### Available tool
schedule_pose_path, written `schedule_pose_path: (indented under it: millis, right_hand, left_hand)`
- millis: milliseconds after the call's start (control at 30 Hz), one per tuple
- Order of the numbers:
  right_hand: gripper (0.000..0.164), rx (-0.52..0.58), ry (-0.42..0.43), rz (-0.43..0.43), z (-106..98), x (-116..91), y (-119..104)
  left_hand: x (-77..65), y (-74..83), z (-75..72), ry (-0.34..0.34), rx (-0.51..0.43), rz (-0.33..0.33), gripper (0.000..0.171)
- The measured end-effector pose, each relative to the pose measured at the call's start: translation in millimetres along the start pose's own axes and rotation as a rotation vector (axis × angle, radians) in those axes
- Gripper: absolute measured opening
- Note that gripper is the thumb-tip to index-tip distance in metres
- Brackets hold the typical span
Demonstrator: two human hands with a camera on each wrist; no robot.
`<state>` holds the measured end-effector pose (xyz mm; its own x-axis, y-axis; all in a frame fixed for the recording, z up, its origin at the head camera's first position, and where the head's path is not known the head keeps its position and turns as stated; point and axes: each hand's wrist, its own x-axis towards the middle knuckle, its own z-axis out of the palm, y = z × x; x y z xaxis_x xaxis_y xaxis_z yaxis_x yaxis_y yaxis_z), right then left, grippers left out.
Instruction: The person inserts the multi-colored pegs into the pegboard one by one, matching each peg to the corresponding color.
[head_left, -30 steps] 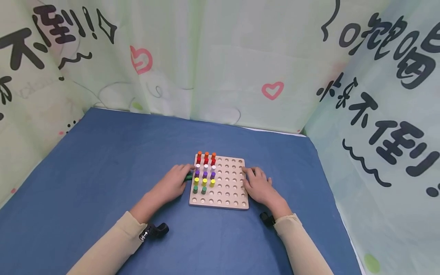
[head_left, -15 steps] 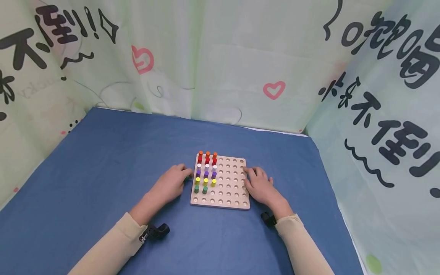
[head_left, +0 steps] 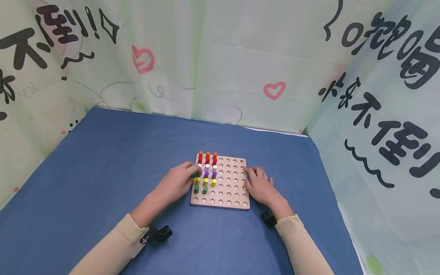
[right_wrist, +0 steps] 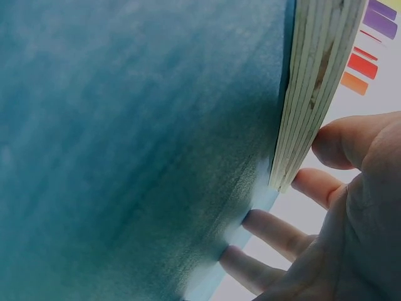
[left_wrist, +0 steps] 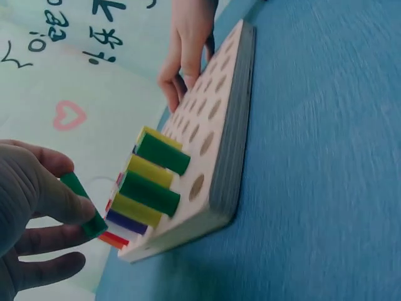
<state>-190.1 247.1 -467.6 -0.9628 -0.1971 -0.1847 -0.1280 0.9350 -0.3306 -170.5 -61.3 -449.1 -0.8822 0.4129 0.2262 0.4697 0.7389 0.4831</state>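
Observation:
My left hand point(head_left: 175, 182) pinches a green peg point(left_wrist: 95, 227) between thumb and fingers, above the left edge of a square wooden pegboard point(head_left: 232, 198). In the left wrist view this peg is tilted and apart from the board. Pegs stand in rows by colour at the board's left: orange point(head_left: 207, 153), red point(head_left: 207, 161), white point(head_left: 207, 167), purple point(head_left: 206, 174) and yellow point(head_left: 205, 182). Two green pegs point(head_left: 205, 190) stand in the row nearest me. My right hand point(head_left: 260, 186) rests at the board's right edge, its thumb and forefinger touching it.
Bare holes cover the board's right side and its nearest row. A blue cloth point(head_left: 137, 145) covers the table. Pale printed curtains point(head_left: 227, 68) hang behind and at both sides. Each wrist wears a black camera point(head_left: 160, 233).
My left hand has moved right and slightly up with the green peg, from beside the board to over its left edge. My right hand stays at the right edge.

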Motion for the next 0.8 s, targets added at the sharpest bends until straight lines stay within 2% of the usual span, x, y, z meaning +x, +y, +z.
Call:
schedule_pose_path:
  millis: [167, 300, 433, 667, 800]
  right_hand:
    - [0.051, -0.002, 0.001, -0.005, 0.8, -0.3, 0.3]
    - [0.051, -0.003, 0.001, -0.004, 0.3, -0.3, 0.2]
    - [0.051, -0.004, -0.001, 0.001, -0.2, -0.1, 0.1]
    - [0.052, -0.005, -0.003, 0.006, 1.1, 0.4, -0.5]
    - [0.051, -0.014, -0.001, 0.005, 1.5, 0.8, 0.2]
  left_hand:
    - [0.4, 6.3, -1.1, 0.038, -0.072, 0.038, 0.023]
    - [2.1, 9.1, 0.9, 0.083, -0.088, 0.11, 0.021]
    - [3.0, 11.4, 4.6, 0.123, -0.061, 0.182, 0.016]
    - [3.9, 10.8, 18.9, 0.162, -0.085, 0.252, 0.011]
    - [6.8, 9.6, 27.7, 0.177, -0.053, 0.282, 0.011]
